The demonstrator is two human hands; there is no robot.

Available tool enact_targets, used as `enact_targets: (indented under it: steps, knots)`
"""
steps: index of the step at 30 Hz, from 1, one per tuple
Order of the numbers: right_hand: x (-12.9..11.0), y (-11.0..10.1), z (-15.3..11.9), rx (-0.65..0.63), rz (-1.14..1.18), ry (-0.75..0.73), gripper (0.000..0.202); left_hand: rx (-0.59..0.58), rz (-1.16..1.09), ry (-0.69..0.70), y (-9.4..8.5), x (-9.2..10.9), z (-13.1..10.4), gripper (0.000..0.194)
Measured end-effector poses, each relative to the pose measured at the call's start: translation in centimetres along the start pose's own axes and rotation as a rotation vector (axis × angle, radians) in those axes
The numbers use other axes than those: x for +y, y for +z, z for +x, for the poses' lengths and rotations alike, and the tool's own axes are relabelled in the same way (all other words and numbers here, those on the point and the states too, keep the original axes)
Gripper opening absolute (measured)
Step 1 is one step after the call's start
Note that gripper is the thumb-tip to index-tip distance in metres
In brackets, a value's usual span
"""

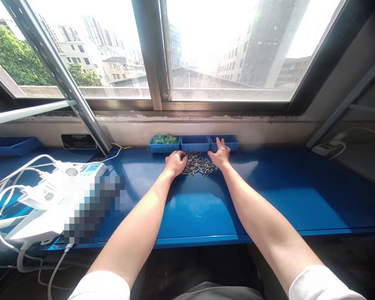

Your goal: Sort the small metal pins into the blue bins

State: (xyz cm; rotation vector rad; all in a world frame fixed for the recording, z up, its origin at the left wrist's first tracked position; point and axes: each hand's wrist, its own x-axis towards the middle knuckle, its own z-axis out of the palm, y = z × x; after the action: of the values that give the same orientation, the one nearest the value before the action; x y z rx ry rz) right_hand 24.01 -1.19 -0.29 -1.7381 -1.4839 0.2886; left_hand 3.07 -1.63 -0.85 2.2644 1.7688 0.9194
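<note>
A loose pile of small, thin metal pieces (200, 164), silver and dark like pins or screws, lies on the blue tabletop. At the pile's left edge is my left hand (175, 164), its fingers curled in; whatever they may hold is hidden. My right hand (220, 155) is at the pile's upper right with fingers spread, reaching over the front of the right blue bin (233, 143). To its left stand the middle blue bin (195, 143) and the left blue bin (165, 148), which contains small green pieces (165, 139).
Power strips (43, 204) with plugs and white cables crowd the left of the blue table (200, 212). A phone (78, 141) leans by the wall near a metal post (90, 121). Another blue tray (14, 146) is far left; a white socket (328, 147) is right.
</note>
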Motion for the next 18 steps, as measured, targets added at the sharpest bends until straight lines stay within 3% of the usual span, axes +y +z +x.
enact_targets:
  steps: [3,5,9,14,18]
  knots:
    - [-0.1,0.1,-0.1,0.037,0.012,-0.035,0.074,-0.012,0.007,0.002,-0.1,0.1,0.0,0.032]
    - [-0.3,0.2,-0.3,0.052,0.021,-0.075,0.061,-0.013,0.007,0.003,-0.1,0.1,0.0,0.031]
    - [-0.9,0.6,-0.9,-0.079,0.023,-0.213,0.031,0.016,-0.028,0.029,0.2,0.1,-0.1,0.028]
    - [-1.3,1.9,-1.7,-0.26,-0.137,-0.321,0.04,0.09,-0.157,0.124,0.0,0.7,-0.4,0.023]
    - [-1.1,2.5,-1.8,-0.286,-0.183,-0.368,0.032,0.168,-0.188,0.206,-0.6,1.6,-0.7,0.025]
